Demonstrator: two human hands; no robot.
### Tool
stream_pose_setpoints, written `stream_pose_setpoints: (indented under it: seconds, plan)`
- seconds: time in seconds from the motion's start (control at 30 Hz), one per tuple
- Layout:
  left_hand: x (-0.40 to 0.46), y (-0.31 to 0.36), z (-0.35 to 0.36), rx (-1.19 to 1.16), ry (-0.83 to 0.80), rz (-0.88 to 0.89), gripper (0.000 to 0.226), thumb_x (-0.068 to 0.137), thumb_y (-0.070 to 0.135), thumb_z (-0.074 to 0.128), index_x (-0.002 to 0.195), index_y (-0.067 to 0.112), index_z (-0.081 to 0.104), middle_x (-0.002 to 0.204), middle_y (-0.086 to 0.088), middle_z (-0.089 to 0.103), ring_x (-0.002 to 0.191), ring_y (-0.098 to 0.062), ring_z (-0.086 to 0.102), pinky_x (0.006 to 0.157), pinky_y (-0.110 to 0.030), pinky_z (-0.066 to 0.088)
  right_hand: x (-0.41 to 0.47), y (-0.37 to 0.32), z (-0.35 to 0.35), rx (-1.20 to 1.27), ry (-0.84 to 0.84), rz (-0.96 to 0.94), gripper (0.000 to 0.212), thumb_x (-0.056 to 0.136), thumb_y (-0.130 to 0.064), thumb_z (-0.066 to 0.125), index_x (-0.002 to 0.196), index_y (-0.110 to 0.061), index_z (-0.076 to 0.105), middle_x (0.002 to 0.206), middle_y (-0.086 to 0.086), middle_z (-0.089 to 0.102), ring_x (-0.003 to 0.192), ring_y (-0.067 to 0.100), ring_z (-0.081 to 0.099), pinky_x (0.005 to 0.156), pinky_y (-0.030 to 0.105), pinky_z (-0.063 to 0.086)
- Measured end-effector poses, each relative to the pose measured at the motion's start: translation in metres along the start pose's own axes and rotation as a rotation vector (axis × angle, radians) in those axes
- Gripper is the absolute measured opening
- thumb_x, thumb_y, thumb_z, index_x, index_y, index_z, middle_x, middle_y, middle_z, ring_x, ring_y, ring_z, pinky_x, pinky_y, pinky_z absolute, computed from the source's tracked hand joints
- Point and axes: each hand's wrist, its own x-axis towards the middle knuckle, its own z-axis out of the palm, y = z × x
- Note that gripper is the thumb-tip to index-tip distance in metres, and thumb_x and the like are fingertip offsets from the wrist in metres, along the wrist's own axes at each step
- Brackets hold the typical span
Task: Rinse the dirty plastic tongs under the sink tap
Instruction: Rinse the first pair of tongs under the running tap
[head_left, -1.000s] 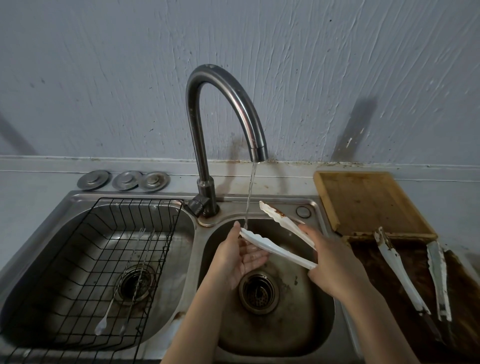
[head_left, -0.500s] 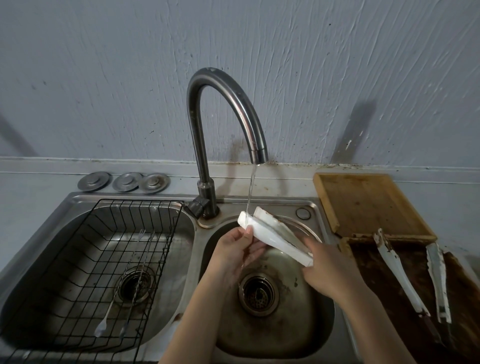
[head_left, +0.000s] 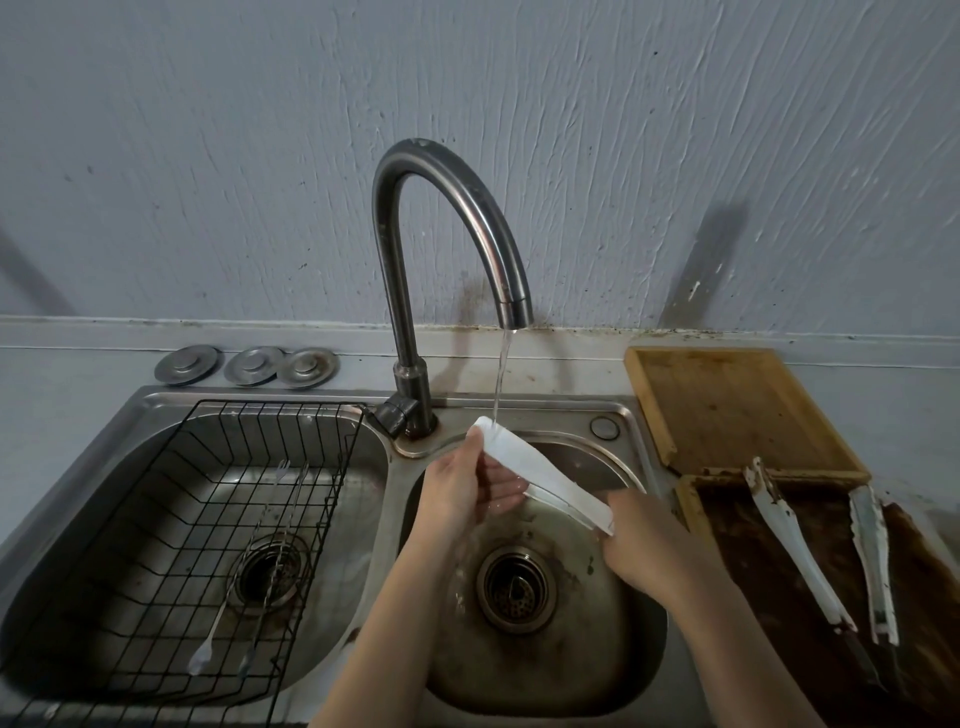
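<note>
Tongs (head_left: 540, 475) handle end hidden inside right hand (head_left: 641, 551), arms pressed together

Head view, single camera, close above sink (head_left: 613, 415)

Looking forward and down; tap (head_left: 441, 218) at twelve o'clock, wall beyond, forearms entering from six o'clock.

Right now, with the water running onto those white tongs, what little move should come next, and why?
Probably slide the tongs along under the stream. The water lands only on the tip near the left hand, while the end held by the right hand sits clear of it.
</note>
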Motion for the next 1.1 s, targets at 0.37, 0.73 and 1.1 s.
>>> stream_pose_setpoints:
  seconds: [0.37,0.73,1.1]
  plan:
    - [-0.012,0.044,-0.026,-0.135,0.033,0.269,0.005,0.085,0.004,0.062,0.087,0.004,0.058,0.079,-0.014,0.064,0.063,-0.016,0.065,0.055,-0.019,0.057,0.039,-0.062,0.003,0.350,0.012,-0.328,0.075,0.074,-0.077,0.029,0.119,-0.024,0.055,0.086,-0.012,0.062,0.076,0.003,0.059,0.061,0.023,0.044]
    - [-0.008,0.048,-0.026,0.033,0.026,0.422,0.015,0.088,-0.001,0.057,0.102,-0.002,0.054,0.065,-0.010,0.069,0.055,-0.012,0.066,0.061,-0.027,0.060,0.055,-0.084,0.031,0.368,0.168,-0.291,0.073,0.071,-0.078,0.018,0.088,-0.017,0.055,0.067,-0.009,0.055,0.058,0.004,0.054,0.050,0.019,0.037]
    - [-0.002,0.028,-0.029,0.019,0.102,0.330,0.009,0.088,0.003,0.059,0.091,0.011,0.062,0.077,-0.004,0.071,0.068,-0.012,0.067,0.058,-0.018,0.054,0.057,-0.089,0.023,0.536,0.395,-0.233,0.050,0.088,-0.057,0.020,0.078,-0.021,0.053,0.065,-0.002,0.057,0.058,0.015,0.058,0.052,0.032,0.046]
